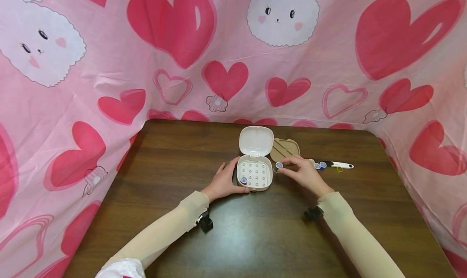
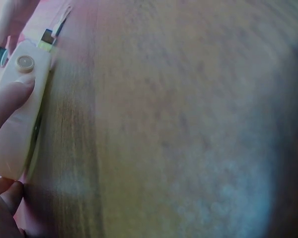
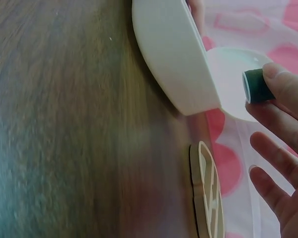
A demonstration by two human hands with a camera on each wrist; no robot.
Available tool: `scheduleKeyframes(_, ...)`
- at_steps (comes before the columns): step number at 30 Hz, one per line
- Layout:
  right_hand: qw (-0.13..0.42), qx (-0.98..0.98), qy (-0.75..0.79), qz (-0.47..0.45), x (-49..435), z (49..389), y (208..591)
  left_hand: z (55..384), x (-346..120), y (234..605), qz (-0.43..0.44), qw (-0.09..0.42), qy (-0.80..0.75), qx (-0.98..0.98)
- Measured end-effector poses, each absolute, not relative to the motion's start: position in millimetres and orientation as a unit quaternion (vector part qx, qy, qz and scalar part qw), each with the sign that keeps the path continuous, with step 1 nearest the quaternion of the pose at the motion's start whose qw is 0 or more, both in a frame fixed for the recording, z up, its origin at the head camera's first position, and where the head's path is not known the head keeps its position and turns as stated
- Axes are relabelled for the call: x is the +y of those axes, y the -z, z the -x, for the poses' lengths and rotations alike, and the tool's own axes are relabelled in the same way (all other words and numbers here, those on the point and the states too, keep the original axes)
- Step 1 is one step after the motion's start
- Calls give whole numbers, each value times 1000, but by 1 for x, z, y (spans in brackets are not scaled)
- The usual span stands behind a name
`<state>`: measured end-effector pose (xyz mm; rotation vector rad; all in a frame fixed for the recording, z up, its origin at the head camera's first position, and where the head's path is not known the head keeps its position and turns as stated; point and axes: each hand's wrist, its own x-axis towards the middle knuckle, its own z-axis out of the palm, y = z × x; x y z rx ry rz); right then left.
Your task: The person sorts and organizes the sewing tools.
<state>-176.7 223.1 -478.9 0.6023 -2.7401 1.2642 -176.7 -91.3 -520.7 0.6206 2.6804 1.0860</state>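
An off-white sewing box (image 1: 271, 181) stands on the table, its lid (image 1: 256, 140) raised at the back. Rows of short pegs fill its floor, and one blue-looking thread spool (image 1: 243, 180) sits at the front left corner. My left hand (image 1: 223, 183) grips the box's left side; the left wrist view shows the thumb on the front beside a round button (image 2: 25, 63). Just right of the box, my right hand (image 1: 303, 173) pinches a dark green thread spool (image 3: 259, 86) between thumb and index finger, the other fingers spread. The spool is held above the table.
A tan divided tray (image 1: 293, 147) lies behind and right of the box. Beyond my right hand are more spools (image 1: 323, 164), a white-handled tool (image 1: 343, 165) and a small yellow item (image 1: 340, 170). Pink heart-printed cloth (image 1: 226, 81) hangs along the table's back and sides.
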Motion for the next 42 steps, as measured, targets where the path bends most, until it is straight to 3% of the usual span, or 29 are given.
scheduleKeyframes(22,3,-878,-404,-256,189,177,490,177,-91,522,-196,109,-365,903)
scheduleKeyframes(42,42,-898,-313,-305,165,177,495,178,-91,523,-214,91,-365,901)
